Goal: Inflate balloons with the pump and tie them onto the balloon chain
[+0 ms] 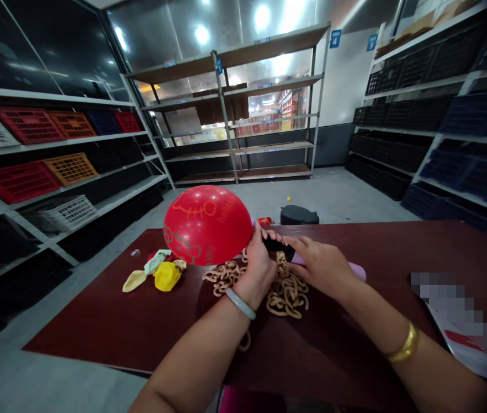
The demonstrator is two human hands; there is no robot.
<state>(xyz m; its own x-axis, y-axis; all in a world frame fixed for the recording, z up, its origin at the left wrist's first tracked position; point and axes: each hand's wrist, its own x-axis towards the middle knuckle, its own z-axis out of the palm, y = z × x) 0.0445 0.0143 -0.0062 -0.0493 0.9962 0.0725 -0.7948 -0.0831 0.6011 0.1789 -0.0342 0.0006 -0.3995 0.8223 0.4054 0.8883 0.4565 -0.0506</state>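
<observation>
A large inflated red balloon [207,225] with gold cartoon print and lettering stands out to the left of my hands, above the table. My left hand [263,261] is closed around its neck, where it meets a hand pump. The pump has a black middle [274,245] and a light purple end [358,271]. My right hand [323,265] grips the pump from above, its fingers over the purple and black parts. The balloon's neck and the pump's tip are mostly hidden by my left fingers. Under my hands lie tan looped pieces [288,295] in a loose heap.
Limp balloons lie on the left of the dark red table [109,327], among them a yellow one [168,276] and a cream one [134,281]. A blurred-out flat packet [462,327] is at the right. Behind the table stand a black object [299,215] and shelves [269,150].
</observation>
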